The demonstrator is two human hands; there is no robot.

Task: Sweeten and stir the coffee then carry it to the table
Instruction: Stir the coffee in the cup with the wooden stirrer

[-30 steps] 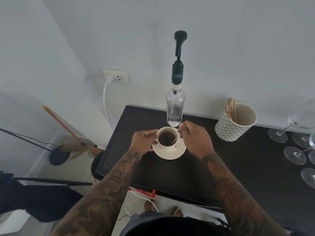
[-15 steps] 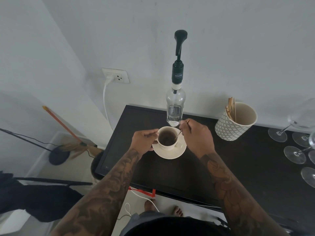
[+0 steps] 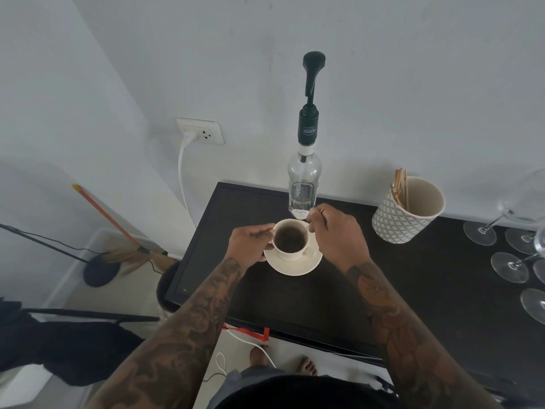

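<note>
A cream cup of dark coffee (image 3: 290, 240) stands on a cream saucer (image 3: 298, 265) on the black table (image 3: 383, 290). My left hand (image 3: 249, 243) grips the cup at its left side. My right hand (image 3: 336, 234) pinches a thin wooden stir stick (image 3: 317, 215) whose lower end dips over the cup's right rim. Right behind the cup stands a clear syrup bottle (image 3: 303, 190) with a tall dark green pump.
A patterned holder (image 3: 408, 209) with more wooden sticks sits to the right. Several wine glasses (image 3: 508, 265) stand upside down at the table's right end. A wall socket with a white cable (image 3: 182, 178) and a broom (image 3: 118, 231) are on the left.
The stir stick and my right hand have shifted slightly around the cup's right rim. My left hand and the cup stay in place.
</note>
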